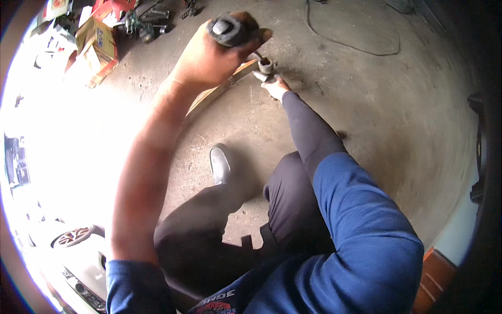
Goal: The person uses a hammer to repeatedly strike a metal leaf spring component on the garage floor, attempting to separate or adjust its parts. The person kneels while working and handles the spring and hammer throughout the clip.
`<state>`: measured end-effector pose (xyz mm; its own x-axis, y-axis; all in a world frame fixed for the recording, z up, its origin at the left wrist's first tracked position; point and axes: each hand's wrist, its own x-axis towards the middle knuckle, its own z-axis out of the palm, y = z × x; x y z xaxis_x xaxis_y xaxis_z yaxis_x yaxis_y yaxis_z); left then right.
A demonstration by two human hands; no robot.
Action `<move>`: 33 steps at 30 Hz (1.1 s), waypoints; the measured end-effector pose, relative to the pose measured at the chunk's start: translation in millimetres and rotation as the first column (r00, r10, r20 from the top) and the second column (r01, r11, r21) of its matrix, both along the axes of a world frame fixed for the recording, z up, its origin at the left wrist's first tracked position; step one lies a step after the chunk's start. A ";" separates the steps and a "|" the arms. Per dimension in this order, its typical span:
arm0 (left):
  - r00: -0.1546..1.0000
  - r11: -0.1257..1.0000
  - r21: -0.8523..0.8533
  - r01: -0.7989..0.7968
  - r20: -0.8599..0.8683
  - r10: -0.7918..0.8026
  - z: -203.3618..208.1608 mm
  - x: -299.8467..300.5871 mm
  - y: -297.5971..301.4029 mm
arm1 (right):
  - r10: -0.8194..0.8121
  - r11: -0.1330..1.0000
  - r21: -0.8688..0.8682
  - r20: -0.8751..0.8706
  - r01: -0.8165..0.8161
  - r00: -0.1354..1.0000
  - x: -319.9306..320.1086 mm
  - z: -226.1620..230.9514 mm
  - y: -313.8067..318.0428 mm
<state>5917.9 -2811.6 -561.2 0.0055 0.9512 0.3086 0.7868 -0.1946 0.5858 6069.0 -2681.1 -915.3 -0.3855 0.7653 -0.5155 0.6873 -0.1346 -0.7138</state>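
Observation:
My left hand (pixel 212 60), bare to the elbow, is closed round a dark hand-held tool (pixel 228 30) with a rounded end. A thin shaft (pixel 258 54) shows below it, pointing at a small grey metal part (pixel 266 66) with a round hollow end. Whether the shaft touches the part or enters its hollow, I cannot tell. My right hand (pixel 276 88), at the end of a dark-sleeved forearm, is closed on this part from below. A pale, shiny piece (pixel 260 76) sits by its fingertips. The left hand's grip hides most of the tool.
A long wooden strip (pixel 201 103) runs beneath my left forearm. An opened cardboard box (pixel 98 49) and a heap of metal parts (pixel 144 23) lie at the far left. A dark cable (pixel 361 49) curves over the concrete floor at the far right. A white car (pixel 78 264) stands lower left.

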 end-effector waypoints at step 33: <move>0.982 0.993 0.068 0.100 -0.165 -0.088 9.9 8.5 5.8 | -0.026 0.984 0.177 0.117 0.005 0.993 -49.4 -39.7 -26.4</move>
<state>5926.4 -2805.8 -551.3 0.1493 0.9181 0.3671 0.8459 -0.3108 0.4335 6019.6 -2707.4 -955.0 -0.3168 0.8537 -0.4134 0.7674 -0.0255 -0.6407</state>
